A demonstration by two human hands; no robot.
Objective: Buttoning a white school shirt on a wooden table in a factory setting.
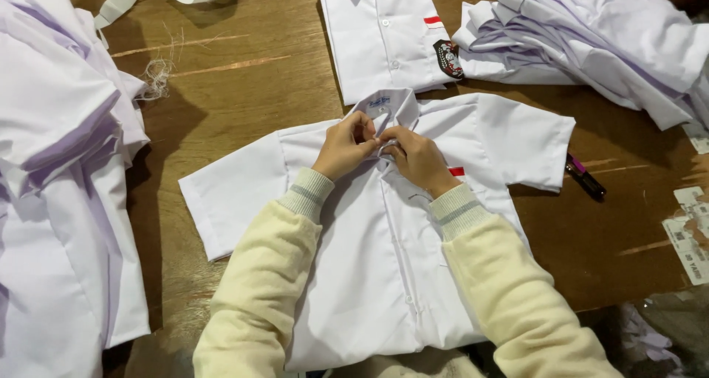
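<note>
Along the left edge of the wooden table [244, 75] we see a pile of white garments [59, 164], soft and creased; just right of its top lies a tuft of loose thread [156, 73]. At the near middle of the table a short-sleeved white shirt [384, 274] lies flat, front up, sleeves spread. Our left hand [344, 146] and right hand [418, 158] are close together just below the collar, fingers pinched on the shirt's front placket. Cream knitted sleeves [258, 289] cover part of the shirt. At the far edge lies a folded white shirt [380, 34] with a dark pocket badge. To its right sits a heap of white shirts [591, 31]. A dark marker [585, 176] lies near the right sleeve; paper tags [688, 234] lie at the right edge.
</note>
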